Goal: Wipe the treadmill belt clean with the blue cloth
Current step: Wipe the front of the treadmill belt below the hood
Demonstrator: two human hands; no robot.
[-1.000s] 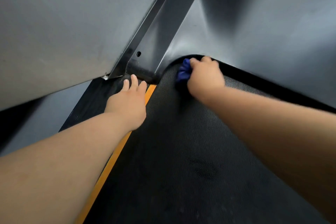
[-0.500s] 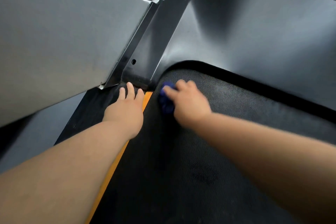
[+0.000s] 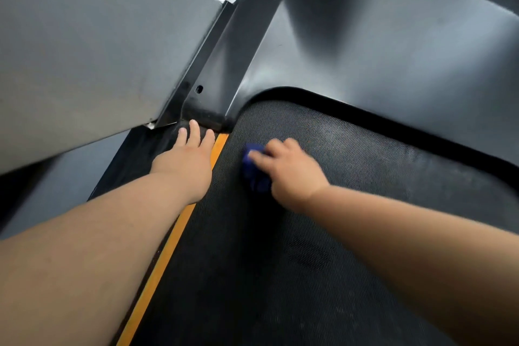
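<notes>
- Spotted the small crumpled blue cloth left of centre in the frame, sitting on the black textured treadmill belt, near the belt's left edge and a bit short of the glossy black plastic motor cover across the upper right.
- Found the right hand clamped on it, fingers curled over the wad and pressing down. Bit blurry there, so couldn't judge how firm.
- Found the left hand spread flat, fingers straight, holding nothing, resting partly on the dark side rail and partly over the orange edge stripe, fingertips almost at the cover's corner.
- Looked dodgy for coverage: wadded that small, probably cleaned only a narrow streak per pass, so could easily have missed patches like the dull smudge lower centre.
- Could have snagged or lost the cloth in the dark gap under the cover's lip if shoved too far up.
- Might also have slid the belt under the pressure and unsettled the bracing hand.
</notes>
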